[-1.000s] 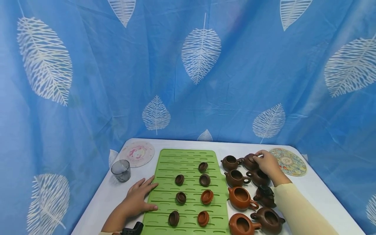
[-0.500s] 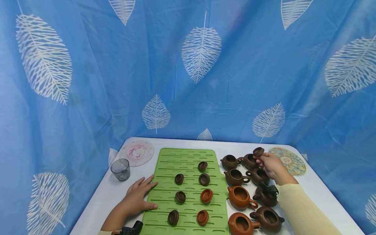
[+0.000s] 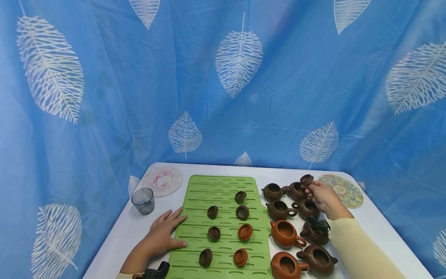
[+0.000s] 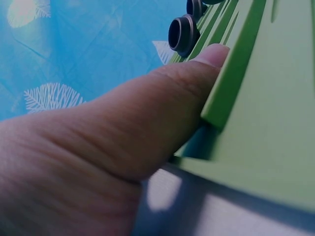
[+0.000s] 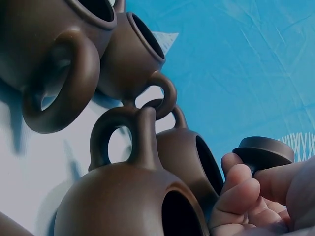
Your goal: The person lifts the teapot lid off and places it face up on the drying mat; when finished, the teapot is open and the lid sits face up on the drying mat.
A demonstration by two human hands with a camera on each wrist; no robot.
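My right hand (image 3: 324,197) pinches a dark brown teapot lid (image 3: 306,179) by its knob, with the lid's underside turned up. It is held just above a dark brown teapot (image 3: 297,191) whose mouth is uncovered. In the right wrist view the lid (image 5: 263,150) sits above curled fingers, beside several brown teapots. My left hand (image 3: 163,231) rests spread at the left edge of a green slatted mat (image 3: 223,182); in the left wrist view the thumb (image 4: 162,98) lies on the mat's edge. Several lids lie on the mat, among them an orange-brown lid (image 3: 245,232).
Lidless teapots stand close together right of the mat, including an orange-brown teapot (image 3: 285,232) and a dark teapot (image 3: 318,260). A grey glass (image 3: 143,200) and a pink round mat (image 3: 163,181) are at the left. A patterned round mat (image 3: 343,191) lies back right.
My right hand has lifted the lid off the back right teapot, moved slightly right and turned the lid underside up. Over the last half second both hands stay nearly still.
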